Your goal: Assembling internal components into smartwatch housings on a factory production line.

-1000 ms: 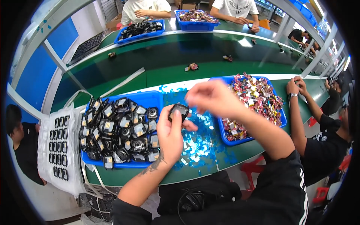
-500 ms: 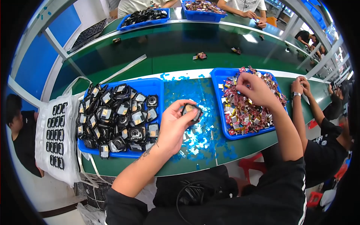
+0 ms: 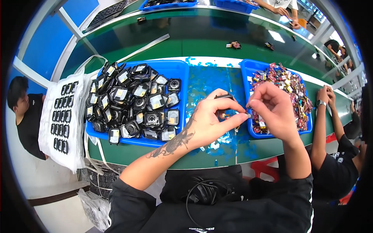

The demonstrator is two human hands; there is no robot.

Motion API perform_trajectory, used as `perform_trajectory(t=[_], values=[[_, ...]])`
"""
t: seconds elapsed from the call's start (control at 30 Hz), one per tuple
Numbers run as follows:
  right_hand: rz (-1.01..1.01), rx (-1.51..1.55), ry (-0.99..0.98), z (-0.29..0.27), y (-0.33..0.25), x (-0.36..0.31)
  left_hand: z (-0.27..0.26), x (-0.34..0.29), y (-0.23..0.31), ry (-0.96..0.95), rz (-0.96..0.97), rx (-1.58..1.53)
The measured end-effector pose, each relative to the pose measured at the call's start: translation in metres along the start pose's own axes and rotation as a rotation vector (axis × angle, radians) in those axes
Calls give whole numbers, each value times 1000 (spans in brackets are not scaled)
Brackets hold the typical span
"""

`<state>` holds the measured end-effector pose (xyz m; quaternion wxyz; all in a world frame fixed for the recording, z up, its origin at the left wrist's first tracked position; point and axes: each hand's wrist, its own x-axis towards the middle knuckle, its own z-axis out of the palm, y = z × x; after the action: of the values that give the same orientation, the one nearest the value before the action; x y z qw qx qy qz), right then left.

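My left hand (image 3: 211, 122) is closed around a black watch case (image 3: 224, 96), which its fingers mostly hide. Between that hand's thumb and index fingertips shows a small pale piece (image 3: 249, 115), too small to name. Close beside it, my right hand (image 3: 274, 110) is in a pinch over the near left edge of the right blue tray (image 3: 245, 85); what its fingertips hold, if anything, I cannot make out. Small red, yellow and white parts (image 3: 297, 99) with metallic bits heap that tray. Left of my hands, another blue tray (image 3: 185, 93) is piled with black watch cases (image 3: 134, 103).
Blue film scraps (image 3: 210, 85) litter the green table between the trays. A white padded sheet (image 3: 46, 120) bears rows of black frames at far left. Beyond lies a green belt (image 3: 202, 31) with a few part clusters. A co-worker's hands (image 3: 325, 95) are at the right.
My left hand has moved right with the watch case, turning it. My right hand has drawn back from the parts heap toward it, so the fingertips nearly meet. The view has shifted.
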<state>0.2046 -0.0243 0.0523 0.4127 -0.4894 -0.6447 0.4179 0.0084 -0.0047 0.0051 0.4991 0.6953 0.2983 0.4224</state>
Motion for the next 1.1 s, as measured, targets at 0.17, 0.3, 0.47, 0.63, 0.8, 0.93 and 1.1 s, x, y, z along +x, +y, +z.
perform_trajectory(t=[0.17, 0.3, 0.47, 0.63, 0.8, 0.93, 1.1], values=[[-106, -126, -6, 19, 14, 9, -2, -1, -13, 69, -98, -39], [-452, -531, 160, 32, 16, 12, -2, 0, -13, 123, -266, -272], [-337, -452, 35, 31, 12, 1, -6, 0, -15, 137, -259, -299], [-235, -317, 140, 29, 14, 2, -5, 0, -11, 219, -336, -534], [-183, -229, 134, 38, 23, -2, -2, -1, -9, 193, -409, -562], [-24, 133, 159, 44, 19, -3, 2, -2, -14, 248, -244, -613], [98, 285, 173, 42, 23, -4, 7, -4, -13, 295, -181, -533]])
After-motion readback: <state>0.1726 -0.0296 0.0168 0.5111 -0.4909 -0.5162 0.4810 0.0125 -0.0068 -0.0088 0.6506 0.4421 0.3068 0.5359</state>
